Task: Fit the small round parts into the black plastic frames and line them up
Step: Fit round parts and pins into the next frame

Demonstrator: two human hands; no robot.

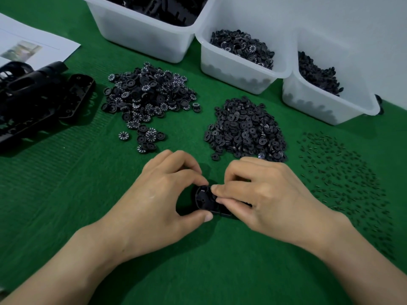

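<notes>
One camera covers this scene, worn on the person's head and facing forward and steeply down over the green tabletop [66, 205]. It sits close above the near edge. Both forearms come in from the bottom corners, and the left hand [160, 194] and right hand [264, 199] meet on a black frame [204, 199] just below the middle of the view, large and sharp. The lens is wide, so the far edge, where white bins [143, 34] stand against a pale wall [352, 29], slopes down to the right. Leftward the view reaches a sheet of paper [44, 45], and rightward a scatter of small pins [343, 183].
</notes>
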